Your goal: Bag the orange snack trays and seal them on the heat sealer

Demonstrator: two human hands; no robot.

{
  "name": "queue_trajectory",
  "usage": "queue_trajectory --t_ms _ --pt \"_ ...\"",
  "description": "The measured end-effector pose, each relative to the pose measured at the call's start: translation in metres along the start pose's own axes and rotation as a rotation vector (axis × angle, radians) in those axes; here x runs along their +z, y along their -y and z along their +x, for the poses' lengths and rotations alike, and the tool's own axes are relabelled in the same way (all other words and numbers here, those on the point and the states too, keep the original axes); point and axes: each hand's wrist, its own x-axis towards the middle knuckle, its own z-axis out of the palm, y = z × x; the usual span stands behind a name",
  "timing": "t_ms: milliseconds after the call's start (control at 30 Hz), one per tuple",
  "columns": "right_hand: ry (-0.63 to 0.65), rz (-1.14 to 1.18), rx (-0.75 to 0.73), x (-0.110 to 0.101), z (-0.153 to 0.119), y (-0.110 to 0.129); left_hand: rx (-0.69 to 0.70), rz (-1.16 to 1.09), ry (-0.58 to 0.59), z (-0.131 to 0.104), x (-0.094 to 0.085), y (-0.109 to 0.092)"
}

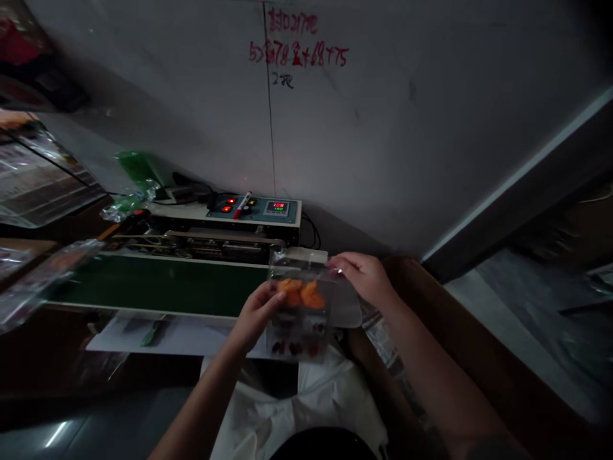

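A clear plastic bag [299, 326] with orange pieces near its top and dark red pieces lower down hangs upright in front of me, at the right end of a green conveyor belt [167, 284]. My left hand [258, 313] pinches its left edge, thumb beside the orange pieces. At the bag's upper right corner, my right hand [359, 275] holds the plastic between closed fingers. Behind the bag's top edge is the sealing machine [282, 233], which has lit red switches and a digital display.
A red and white marker [242, 206] lies on the machine. Clear packaging [52, 278] rests at the belt's left end. White paper [191, 338] and a green-handled tool [153, 332] lie below the belt. A cardboard box [412, 271] stands to the right; the wall rises behind.
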Motion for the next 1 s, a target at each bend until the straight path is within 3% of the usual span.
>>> queue_trajectory --t_ms 67,133,233,333,433,500,567,600,700,733,800,900,1000 --pt "-0.084 0.001 0.022 -0.009 0.006 -0.003 -0.044 -0.048 -0.009 0.001 -0.003 0.002" --pt "-0.02 0.077 -0.013 -0.015 0.011 -0.007 -0.079 -0.079 -0.028 0.002 -0.006 0.003" --pt "0.319 0.122 -0.055 -0.019 0.015 -0.01 -0.124 -0.079 -0.03 0.004 -0.009 0.004" --pt "0.621 -0.032 -0.008 -0.025 0.023 -0.006 -0.183 -0.036 0.011 0.006 -0.015 0.002" --pt "0.813 -0.12 0.009 -0.037 0.032 0.005 -0.294 -0.013 0.092 0.009 -0.022 -0.001" --pt "0.857 -0.108 -0.006 -0.043 0.036 0.01 -0.341 -0.018 0.147 0.011 -0.025 -0.001" --pt "0.73 -0.009 -0.02 -0.044 0.033 0.005 -0.336 -0.048 0.168 0.013 -0.022 0.002" --pt "0.563 0.077 -0.009 -0.041 0.028 -0.003 -0.318 -0.074 0.154 0.013 -0.019 0.005" --pt "-0.094 0.379 0.141 -0.015 0.001 -0.039 -0.272 -0.169 0.039 0.018 -0.004 0.017" --pt "-0.225 0.457 0.211 -0.002 -0.01 -0.054 -0.27 -0.192 -0.004 0.02 0.002 0.022" --pt "-0.231 0.527 0.282 0.026 -0.031 -0.079 -0.265 -0.198 -0.064 0.026 0.013 0.029" --pt "-0.236 0.453 0.234 0.061 -0.048 -0.101 -0.219 -0.098 -0.067 0.035 0.023 0.033" --pt "-0.329 0.305 0.13 0.074 -0.045 -0.107 -0.184 -0.039 -0.096 0.044 0.021 0.028"
